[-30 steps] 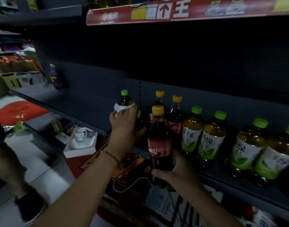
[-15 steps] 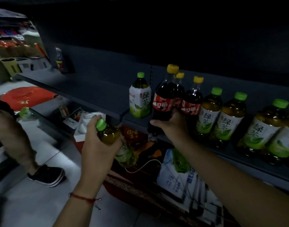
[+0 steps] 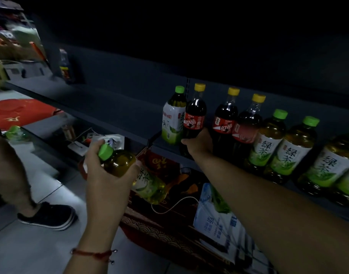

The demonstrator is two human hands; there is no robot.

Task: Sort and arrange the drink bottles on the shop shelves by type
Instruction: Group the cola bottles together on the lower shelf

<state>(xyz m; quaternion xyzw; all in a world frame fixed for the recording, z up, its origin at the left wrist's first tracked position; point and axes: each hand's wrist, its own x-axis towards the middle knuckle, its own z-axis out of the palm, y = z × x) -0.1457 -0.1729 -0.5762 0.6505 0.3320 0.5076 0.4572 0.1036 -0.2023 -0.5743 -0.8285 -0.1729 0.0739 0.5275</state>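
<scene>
My left hand (image 3: 105,175) grips a green-capped green tea bottle (image 3: 130,171), tilted with its cap up-left, held off the shelf in front of it. My right hand (image 3: 199,145) is closed around the lower part of a yellow-capped cola bottle (image 3: 195,115) that stands at the front edge of the dark shelf (image 3: 110,111). Just left of it stands another green tea bottle (image 3: 172,119). To the right stand two more cola bottles (image 3: 226,119), then a row of several green tea bottles (image 3: 268,143).
The shelf's left stretch holds only a small bottle (image 3: 64,66) at the far back. Below the shelf lie red packaged goods (image 3: 159,161), a white cable and a blue-white pack (image 3: 215,220). A person's leg and dark shoe (image 3: 49,216) stand on the tiled floor at left.
My left hand lifted the green tea bottle off the shelf and drew it down toward me. My right hand brought the cola bottle up onto the shelf next to the remaining tea bottle.
</scene>
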